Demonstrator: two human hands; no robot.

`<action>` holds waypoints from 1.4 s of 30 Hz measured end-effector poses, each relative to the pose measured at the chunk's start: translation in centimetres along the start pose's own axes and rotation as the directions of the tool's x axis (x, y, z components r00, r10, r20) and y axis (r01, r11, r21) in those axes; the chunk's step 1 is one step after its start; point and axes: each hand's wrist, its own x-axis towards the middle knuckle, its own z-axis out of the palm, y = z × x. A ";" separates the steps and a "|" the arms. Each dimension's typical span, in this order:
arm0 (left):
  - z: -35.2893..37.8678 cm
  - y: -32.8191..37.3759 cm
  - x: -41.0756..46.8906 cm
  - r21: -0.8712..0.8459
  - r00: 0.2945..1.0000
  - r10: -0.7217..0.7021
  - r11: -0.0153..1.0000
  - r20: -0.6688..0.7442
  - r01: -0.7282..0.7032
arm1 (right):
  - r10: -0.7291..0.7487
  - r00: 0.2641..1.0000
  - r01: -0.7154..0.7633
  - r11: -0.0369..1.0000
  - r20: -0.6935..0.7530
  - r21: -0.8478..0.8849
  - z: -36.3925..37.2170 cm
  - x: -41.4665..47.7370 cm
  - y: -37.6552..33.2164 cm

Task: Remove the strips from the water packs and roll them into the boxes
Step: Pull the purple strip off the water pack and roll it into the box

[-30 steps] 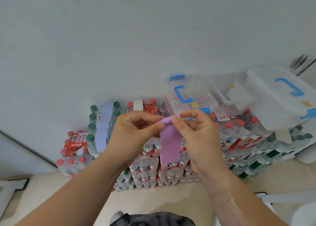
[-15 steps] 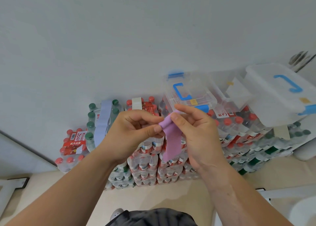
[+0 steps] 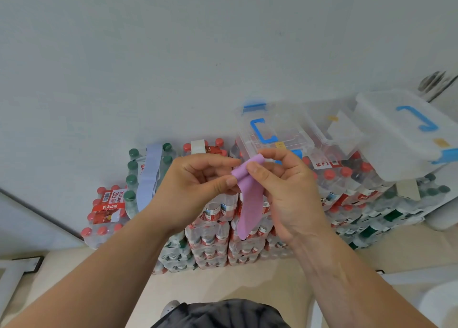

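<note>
A purple strip [image 3: 249,203] hangs between my two hands, its top end rolled into a small coil. My left hand [image 3: 195,188] pinches the coil from the left with thumb and fingers. My right hand [image 3: 285,193] pinches it from the right, thumb in front. Behind the hands stand stacked water packs [image 3: 213,241] with red and green caps. A light blue strip [image 3: 148,176] lies over a green-capped pack at the left, and a white strip [image 3: 197,146] sits on a red-capped pack. Clear boxes with blue handles [image 3: 272,131] rest on top of the packs.
A large clear box with a lid [image 3: 406,134] and an open clear box [image 3: 334,129] sit on the packs at the right. A white wall [image 3: 173,54] rises behind the stacks. Beige floor [image 3: 223,283] lies in front of them.
The roll at the top of the purple strip has grown and the hanging tail is shorter. Both hands have stayed in front of the packs, turning the coil.
</note>
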 end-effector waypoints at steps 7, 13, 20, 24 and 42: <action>0.7 -0.8 0.0 -0.041 0.999 -0.014 0.999 -0.051 0.012 | -0.063 0.985 0.059 0.998 -0.161 -0.030 0.5 -0.1 1.1; 0.2 -0.9 0.0 0.072 0.999 0.009 0.997 0.038 -0.011 | -0.038 0.994 0.038 0.999 -0.100 -0.003 0.1 -0.2 1.1; 0.2 -0.9 0.2 0.067 1.000 -0.013 0.998 0.022 0.012 | -0.098 0.987 0.093 0.995 -0.125 -0.040 0.0 0.1 0.6; 0.4 -0.9 0.3 0.123 0.999 -0.030 0.992 0.017 0.027 | -0.137 0.980 0.129 0.989 -0.146 -0.065 0.0 0.1 0.7; 1.0 -0.6 0.7 0.564 0.994 0.107 0.821 -0.008 -0.084 | -0.081 0.997 0.076 0.978 -0.018 -0.196 -0.8 0.7 0.6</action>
